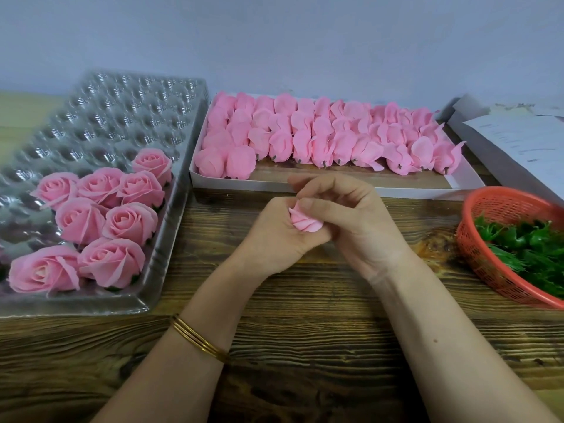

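Left hand (pixel 274 238), right hand (pixel 354 221) grip pink rosebud (pixel 303 221), petals furled.

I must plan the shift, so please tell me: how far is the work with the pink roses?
Done: about eight opened roses sit in the clear tray. In hand: the left hand and right hand hold one bud. Left: the white box is nearly full of closed buds; most tray pockets are empty.

Soft even light, glare on the plastic tray (pixel 171 190), edges bowed and blurred
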Available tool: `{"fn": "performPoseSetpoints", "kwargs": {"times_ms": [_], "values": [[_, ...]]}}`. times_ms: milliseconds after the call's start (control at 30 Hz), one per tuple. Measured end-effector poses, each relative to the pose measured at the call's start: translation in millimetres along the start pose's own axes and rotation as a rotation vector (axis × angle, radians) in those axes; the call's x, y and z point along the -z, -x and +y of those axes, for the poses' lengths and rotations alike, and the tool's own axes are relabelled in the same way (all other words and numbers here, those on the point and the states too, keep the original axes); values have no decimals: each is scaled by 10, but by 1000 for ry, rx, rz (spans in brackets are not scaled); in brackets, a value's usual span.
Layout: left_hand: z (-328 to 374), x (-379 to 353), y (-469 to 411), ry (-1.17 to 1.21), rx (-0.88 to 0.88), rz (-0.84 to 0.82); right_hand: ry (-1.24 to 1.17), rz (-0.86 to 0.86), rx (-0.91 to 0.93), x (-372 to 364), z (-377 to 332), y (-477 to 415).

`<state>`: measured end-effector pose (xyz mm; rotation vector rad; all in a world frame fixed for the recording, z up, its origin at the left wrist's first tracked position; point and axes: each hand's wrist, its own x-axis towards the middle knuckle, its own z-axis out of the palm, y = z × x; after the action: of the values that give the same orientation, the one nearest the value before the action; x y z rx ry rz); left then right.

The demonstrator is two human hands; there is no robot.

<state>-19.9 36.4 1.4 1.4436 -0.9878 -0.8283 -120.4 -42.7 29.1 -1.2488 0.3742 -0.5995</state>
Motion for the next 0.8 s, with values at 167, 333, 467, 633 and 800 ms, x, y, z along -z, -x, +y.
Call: {"fn": "performPoseSetpoints", "kwargs": {"times_ms": [167,333,467,633,800], "values": [[-1,5,6,18,-3,-48,52,-4,-15,-11,11,23],[51,-1,22,-12,-5,-67,116,-22,-19,0,16,21],[75,14,28,-52,-2,-80,166,-52,-22,15,22,20],[102,20,36,-59,-7,-108,173,-88,-34,12,46,7],[114,11,42,-36,15,-102,170,-119,-37,16,72,-1]]}}
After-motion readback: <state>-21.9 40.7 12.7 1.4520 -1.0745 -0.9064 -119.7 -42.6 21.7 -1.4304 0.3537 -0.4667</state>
